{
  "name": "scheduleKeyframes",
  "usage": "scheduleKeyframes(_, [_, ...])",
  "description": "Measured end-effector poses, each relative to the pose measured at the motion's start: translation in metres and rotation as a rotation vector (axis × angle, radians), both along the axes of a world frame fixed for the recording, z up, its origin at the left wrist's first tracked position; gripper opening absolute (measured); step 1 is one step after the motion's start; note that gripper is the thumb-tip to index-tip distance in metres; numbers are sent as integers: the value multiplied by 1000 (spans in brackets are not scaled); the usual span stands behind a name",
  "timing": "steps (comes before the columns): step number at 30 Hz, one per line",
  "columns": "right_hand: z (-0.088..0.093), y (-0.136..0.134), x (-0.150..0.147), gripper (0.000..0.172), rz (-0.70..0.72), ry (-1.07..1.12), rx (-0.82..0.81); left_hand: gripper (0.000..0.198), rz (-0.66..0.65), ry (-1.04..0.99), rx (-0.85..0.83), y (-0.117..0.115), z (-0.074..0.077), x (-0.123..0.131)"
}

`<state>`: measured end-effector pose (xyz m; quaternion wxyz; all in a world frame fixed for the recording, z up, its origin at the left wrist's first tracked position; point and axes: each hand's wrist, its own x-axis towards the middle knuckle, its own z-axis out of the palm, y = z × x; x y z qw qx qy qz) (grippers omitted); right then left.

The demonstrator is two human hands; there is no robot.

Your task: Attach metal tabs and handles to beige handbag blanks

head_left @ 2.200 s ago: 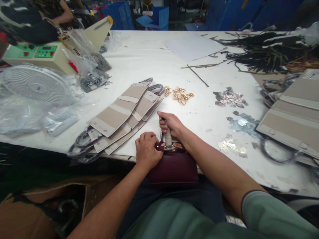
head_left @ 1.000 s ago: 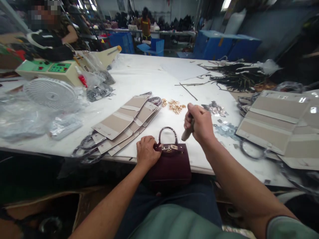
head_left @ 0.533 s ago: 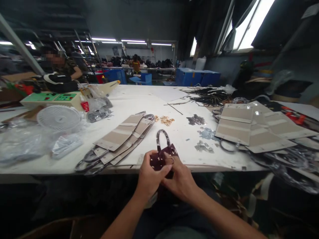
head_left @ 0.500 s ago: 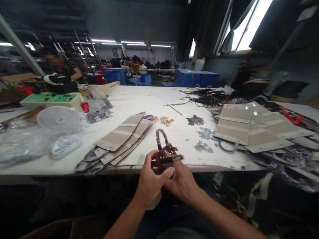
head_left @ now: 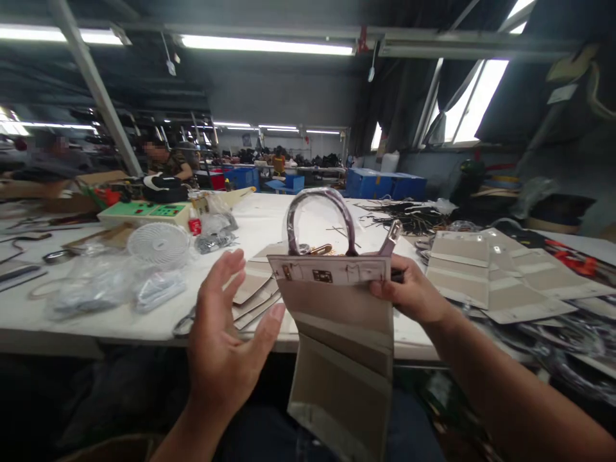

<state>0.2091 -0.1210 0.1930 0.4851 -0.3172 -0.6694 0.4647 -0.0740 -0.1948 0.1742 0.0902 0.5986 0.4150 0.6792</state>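
My right hand (head_left: 414,289) grips the upper right corner of a beige bag panel (head_left: 341,321), thumb on its near face. The panel hangs down past the table's front edge, with a plastic-wrapped looped handle (head_left: 320,199) rising from its top. Small metal fittings show along its pale top strip, and a strap with a metal end (head_left: 392,237) sticks up at the right corner. My left hand (head_left: 224,333) is open to the left of the panel, fingers apart and holding nothing. Behind it, more beige panels (head_left: 255,279) lie stacked on the white table (head_left: 260,215).
Plastic bags (head_left: 86,282) and a white round fan (head_left: 158,244) lie left, near a green machine (head_left: 144,210). Another pile of panels (head_left: 459,269) is at the right, with black strips (head_left: 409,215) behind. A person (head_left: 166,160) is at the back left.
The piece is now raised and shows its long beige side hanging down. My left hand has let go and moved left; my right hand has moved to the piece's right corner. The view has tilted up.
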Motion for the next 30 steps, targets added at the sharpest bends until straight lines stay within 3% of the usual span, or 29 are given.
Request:
scheduleKeyframes(3, [30,9,11,34,109,-62,-9,89,-294,-109,-94,3,22,-9])
scheduleKeyframes(6, [50,12,15,30,259,-249,-44,82,-531,-154,-300,8,19,-7])
scheduleKeyframes(8, [52,16,16,28,364,-393,-99,79,-755,-190,-490,10,-2,2])
scheduleKeyframes(10, [44,23,17,29,429,-495,-150,81,-942,-303,-651,11,-36,17])
scheduleKeyframes(11, [36,28,17,29,444,-532,-174,78,-966,-364,-714,10,-57,27])
scheduleKeyframes(15, [-13,58,13,35,543,-670,-294,52,-889,-591,-928,1,-141,67])
scheduleKeyframes(19, [-70,98,0,36,604,-742,-353,55,-745,-862,-968,2,-198,92])
scheduleKeyframes(22, [-107,128,-14,37,602,-785,-388,62,-639,-999,-990,13,-222,98])
scheduleKeyframes(25, [-133,153,-23,40,583,-877,-377,64,-530,-1090,-1013,25,-234,100])
scheduleKeyframes(30, [-149,177,-20,45,458,-1025,-236,57,-441,-1115,-1030,38,-235,104])
